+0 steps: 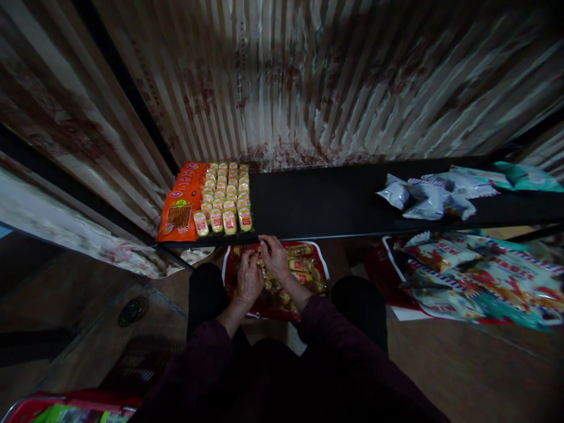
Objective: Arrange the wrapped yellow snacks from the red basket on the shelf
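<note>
Both hands are close together over a red basket (pixel 326 267) of small yellow wrapped packs (pixel 302 265), between the knees. My left hand (pixel 250 277) has its fingers bent inward; whatever they hold, if anything, is too small to make out. Beside it, my right hand (pixel 274 257) reaches up near the shelf's front edge, its fingers curled, and their contents cannot be told either. On the left end of the black shelf (pixel 308 202), rows of similar yellow packs (pixel 229 222) stand beside flat orange packets (pixel 178 214).
Silvery-blue bags (pixel 425 200) and teal bags (pixel 529 176) lie on the shelf's right part. Below them a second red basket (pixel 385 273) holds large snack bags (pixel 506 276). Another red basket (pixel 26 405) is at bottom left. A striped curtain (pixel 282 82) hangs behind the shelf.
</note>
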